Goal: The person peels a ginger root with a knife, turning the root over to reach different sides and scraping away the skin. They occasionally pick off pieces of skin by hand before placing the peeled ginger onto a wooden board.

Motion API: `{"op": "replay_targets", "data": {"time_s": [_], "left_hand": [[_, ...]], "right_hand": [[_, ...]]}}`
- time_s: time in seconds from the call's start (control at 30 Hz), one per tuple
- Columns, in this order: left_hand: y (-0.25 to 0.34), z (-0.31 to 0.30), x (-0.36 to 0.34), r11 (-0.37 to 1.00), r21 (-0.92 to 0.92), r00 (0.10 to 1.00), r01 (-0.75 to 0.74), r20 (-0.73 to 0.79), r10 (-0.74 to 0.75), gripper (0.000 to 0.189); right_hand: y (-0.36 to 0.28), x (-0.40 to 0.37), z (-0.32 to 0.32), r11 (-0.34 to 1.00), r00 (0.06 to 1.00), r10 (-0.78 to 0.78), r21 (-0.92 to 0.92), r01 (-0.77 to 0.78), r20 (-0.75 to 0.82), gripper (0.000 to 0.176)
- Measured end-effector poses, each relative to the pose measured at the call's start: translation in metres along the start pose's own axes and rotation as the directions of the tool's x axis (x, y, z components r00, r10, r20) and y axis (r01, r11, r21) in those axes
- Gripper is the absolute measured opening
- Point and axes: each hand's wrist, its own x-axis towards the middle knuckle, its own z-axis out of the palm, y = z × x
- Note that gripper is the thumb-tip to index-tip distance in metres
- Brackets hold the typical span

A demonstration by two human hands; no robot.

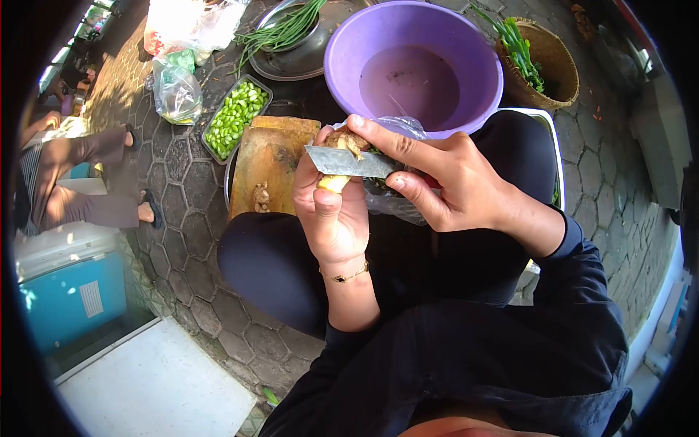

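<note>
My left hand (336, 227) is closed around a knobbly piece of ginger (335, 183), brown-skinned with pale yellow flesh bared at its lower end. In my right hand (457, 182) is a knife (348, 162), its broad blade lying across the ginger and pointing left. The right index finger reaches over the blade to the brown top of the piece, where a loose strip of peel curls up. Below and left of the hands, a smaller ginger piece (261, 197) lies on a worn wooden cutting board (255, 164). The knife handle is mostly hidden by the right hand.
Beyond the hands stands a purple basin (341, 73) with a little water. A tray of chopped green vegetables (237, 116) sits left of the board. Long beans (291, 33) rest on a metal bowl; a woven basket (562, 76) holds greens. Another person (87, 171) sits at left.
</note>
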Motion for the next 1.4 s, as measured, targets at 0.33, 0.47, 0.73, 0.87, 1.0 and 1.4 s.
{"op": "replay_targets", "data": {"time_s": [0.33, 0.47, 0.73, 0.87, 1.0, 1.4], "left_hand": [[-0.001, 0.004, 0.002, 0.993, 0.072, 0.996, -0.090, 0.013, 0.090, 0.062], [0.000, 0.008, 0.002, 0.968, 0.195, 0.988, -0.155, 0.017, 0.155, 0.058], [-0.002, 0.012, 0.003, 0.971, 0.169, 0.984, -0.172, -0.008, 0.176, 0.058], [-0.001, 0.011, 0.001, 0.968, 0.140, 0.978, -0.209, 0.006, 0.211, 0.057], [0.003, 0.010, 0.001, 0.994, -0.015, 0.992, -0.110, -0.058, 0.109, 0.061], [0.006, 0.002, 0.006, 0.848, -0.517, 0.988, 0.116, -0.025, -0.150, 0.060]], "right_hand": [[-0.002, 0.001, 0.006, 0.996, 0.997, 0.005, -0.089, -0.012, -0.078, 0.052], [-0.004, 0.003, 0.006, 0.990, 0.996, 0.010, -0.140, -0.023, -0.093, 0.052], [0.000, 0.004, 0.009, 0.988, 0.994, 0.005, -0.155, -0.022, -0.110, 0.055], [-0.004, 0.006, 0.004, 0.980, 0.989, -0.008, -0.200, -0.021, -0.146, 0.052], [0.009, 0.008, -0.002, 0.995, 0.988, 0.091, 0.043, -0.087, -0.126, 0.042], [0.008, 0.006, 0.000, 0.976, 0.991, -0.107, 0.182, 0.120, -0.076, 0.049]]}}
